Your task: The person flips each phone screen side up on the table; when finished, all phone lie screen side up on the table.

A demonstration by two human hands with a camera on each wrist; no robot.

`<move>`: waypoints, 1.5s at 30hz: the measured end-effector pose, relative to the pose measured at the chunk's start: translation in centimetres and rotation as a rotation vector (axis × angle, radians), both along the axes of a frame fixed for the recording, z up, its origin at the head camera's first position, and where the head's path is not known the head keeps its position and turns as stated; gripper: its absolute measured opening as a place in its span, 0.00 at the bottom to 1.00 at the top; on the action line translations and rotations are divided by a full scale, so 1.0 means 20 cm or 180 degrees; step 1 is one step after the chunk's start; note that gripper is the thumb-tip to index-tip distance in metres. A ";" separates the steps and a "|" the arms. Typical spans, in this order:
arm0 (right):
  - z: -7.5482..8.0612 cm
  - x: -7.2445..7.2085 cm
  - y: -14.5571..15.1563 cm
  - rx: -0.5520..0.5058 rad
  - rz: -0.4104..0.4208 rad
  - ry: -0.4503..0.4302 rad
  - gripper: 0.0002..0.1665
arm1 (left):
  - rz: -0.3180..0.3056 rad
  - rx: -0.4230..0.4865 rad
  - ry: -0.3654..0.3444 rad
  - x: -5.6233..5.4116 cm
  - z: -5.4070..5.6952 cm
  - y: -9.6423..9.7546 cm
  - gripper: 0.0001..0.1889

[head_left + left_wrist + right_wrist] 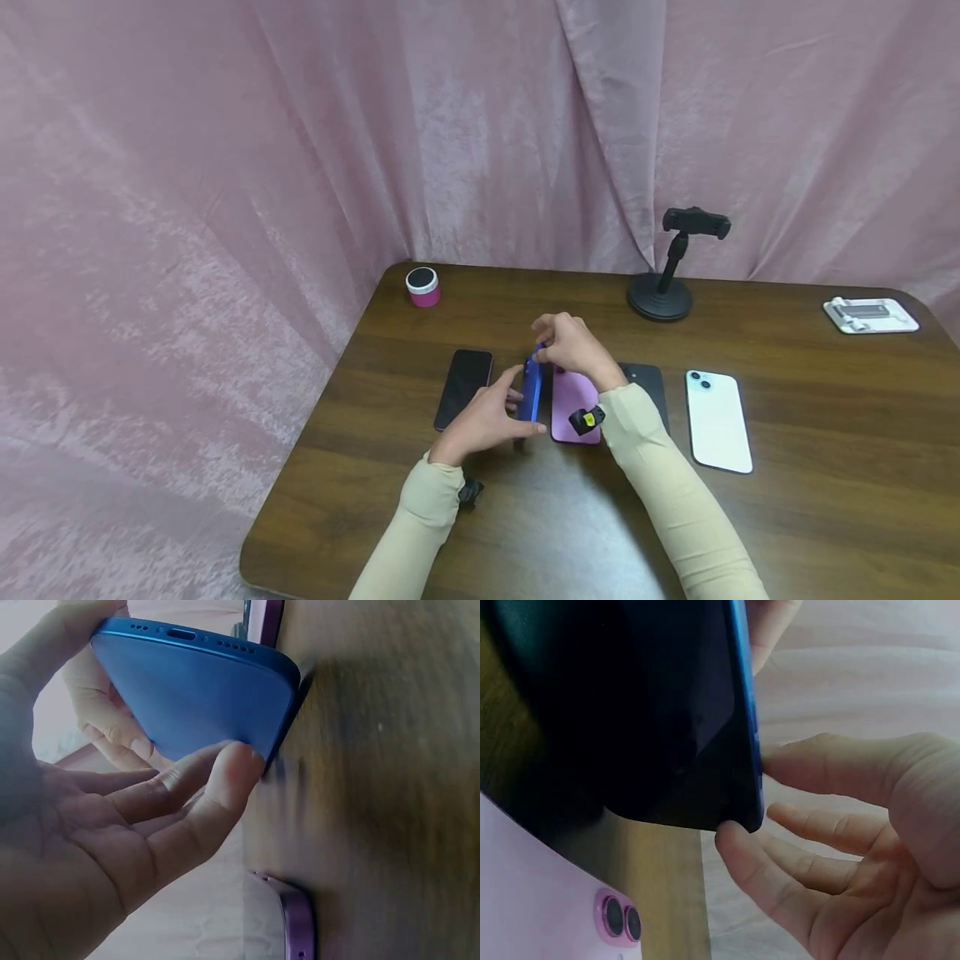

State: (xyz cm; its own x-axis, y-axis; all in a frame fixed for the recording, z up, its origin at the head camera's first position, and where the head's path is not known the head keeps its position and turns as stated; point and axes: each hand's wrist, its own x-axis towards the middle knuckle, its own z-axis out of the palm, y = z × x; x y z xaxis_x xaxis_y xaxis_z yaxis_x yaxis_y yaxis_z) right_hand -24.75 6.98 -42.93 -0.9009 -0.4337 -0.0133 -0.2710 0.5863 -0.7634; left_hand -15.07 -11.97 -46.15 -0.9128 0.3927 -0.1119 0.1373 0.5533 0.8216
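Both my hands are on a blue smartphone (531, 387), which is tipped up on a long edge above the table. Its blue back (195, 690) faces left, and its dark screen (652, 712) faces right. My left hand (487, 421) holds the near end, thumb at one edge and fingertips against the back near the other edge. At the far end, my right hand (573, 346) pinches a corner between thumb and finger. A pink phone (573, 400) lies just right of it, camera side up. A phone with a black screen (465, 387) lies to the left.
A dark phone (648, 387) and a white phone (720, 421) lie farther right on the wooden table (825, 467). Behind stand a pink jar (424, 296) and a black phone stand (660, 298). A folded white stand (870, 317) lies at far right.
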 end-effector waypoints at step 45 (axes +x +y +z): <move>-0.16 0.00 -0.01 -0.0110 0.0582 -0.0101 0.40 | 0.0588 0.1475 -0.0597 0.03 -0.06 -0.04 0.32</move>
State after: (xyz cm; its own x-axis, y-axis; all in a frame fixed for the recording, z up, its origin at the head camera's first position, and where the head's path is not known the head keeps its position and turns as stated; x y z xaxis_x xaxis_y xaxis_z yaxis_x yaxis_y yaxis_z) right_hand -24.75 6.86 -46.11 -0.8064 -0.5909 -0.0229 -0.3460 0.5029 -0.7920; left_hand -14.46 -12.80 -47.28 -0.9524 0.2744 -0.1329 -0.1009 0.1276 0.9867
